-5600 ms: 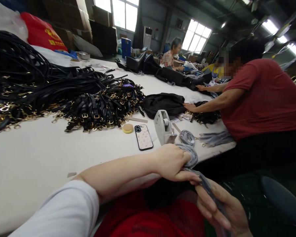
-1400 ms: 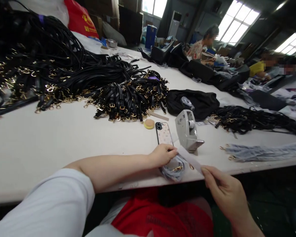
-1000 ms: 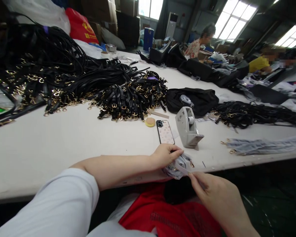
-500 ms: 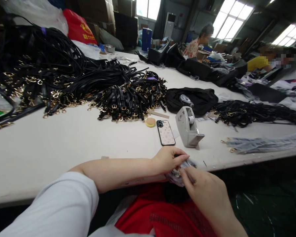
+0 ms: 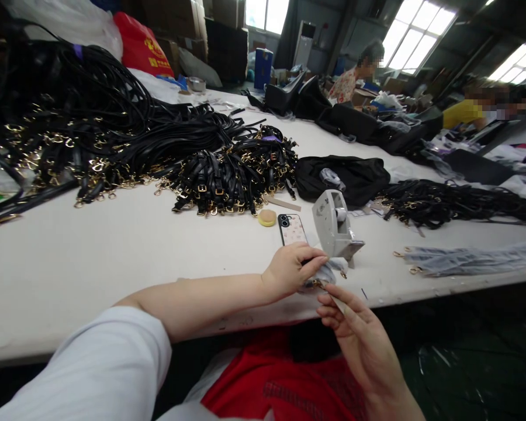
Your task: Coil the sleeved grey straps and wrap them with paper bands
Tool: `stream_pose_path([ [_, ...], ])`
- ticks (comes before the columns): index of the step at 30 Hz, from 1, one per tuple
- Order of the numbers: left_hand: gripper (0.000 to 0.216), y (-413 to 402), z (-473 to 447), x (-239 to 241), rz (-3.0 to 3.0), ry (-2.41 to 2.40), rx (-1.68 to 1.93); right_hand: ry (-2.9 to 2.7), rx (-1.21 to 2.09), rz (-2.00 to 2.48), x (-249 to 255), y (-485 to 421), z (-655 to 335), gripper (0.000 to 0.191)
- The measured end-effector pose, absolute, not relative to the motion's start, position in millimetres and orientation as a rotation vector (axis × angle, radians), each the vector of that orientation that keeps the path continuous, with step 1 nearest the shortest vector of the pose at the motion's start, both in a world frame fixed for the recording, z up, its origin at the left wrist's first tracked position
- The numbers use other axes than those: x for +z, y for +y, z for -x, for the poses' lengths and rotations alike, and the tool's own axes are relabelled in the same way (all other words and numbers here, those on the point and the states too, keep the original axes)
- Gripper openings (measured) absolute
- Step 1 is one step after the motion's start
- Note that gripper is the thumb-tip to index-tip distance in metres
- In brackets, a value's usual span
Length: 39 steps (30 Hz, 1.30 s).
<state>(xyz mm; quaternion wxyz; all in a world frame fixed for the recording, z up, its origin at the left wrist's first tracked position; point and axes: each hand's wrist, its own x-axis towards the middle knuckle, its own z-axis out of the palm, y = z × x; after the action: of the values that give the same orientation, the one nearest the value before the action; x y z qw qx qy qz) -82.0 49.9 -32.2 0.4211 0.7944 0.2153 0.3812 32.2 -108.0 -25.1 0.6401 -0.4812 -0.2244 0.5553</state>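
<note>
From the head camera, the left hand (image 5: 289, 270) rests at the near edge of the bench (image 5: 114, 251), its fingers (image 5: 309, 257) clamped on a coiled grey strap (image 5: 328, 273) with a small gold clip showing at its end. The right hand (image 5: 355, 333) hovers just below the bench edge, fingers loosely apart, the forefinger and thumb seeming to pinch a short strip of tape, though this is too small to be sure of. The step in hand looks like binding the coil; the next move would call for keeping the coil tight while the strip is laid across it. Just beyond the coil stands a grey tape dispenser (image 5: 335, 228), with a phone (image 5: 293, 229) beside it and a small round yellow pad (image 5: 267, 217) near that. More grey straps (image 5: 469, 260) lie flat to the right. A heap of black straps (image 5: 232, 169) fills the middle of the bench. No bin or tray is in view; a black bag (image 5: 346, 178) lies behind the dispenser, its contents hidden.
</note>
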Motion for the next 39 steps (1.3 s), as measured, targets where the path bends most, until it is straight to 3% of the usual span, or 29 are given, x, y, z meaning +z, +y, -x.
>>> stream_pose_path([
  [39, 0.033, 44, 86, -35, -2.316, 0.360, 0.974, -0.488, 1.494, 1.025, -30, -109, -42, 0.034],
])
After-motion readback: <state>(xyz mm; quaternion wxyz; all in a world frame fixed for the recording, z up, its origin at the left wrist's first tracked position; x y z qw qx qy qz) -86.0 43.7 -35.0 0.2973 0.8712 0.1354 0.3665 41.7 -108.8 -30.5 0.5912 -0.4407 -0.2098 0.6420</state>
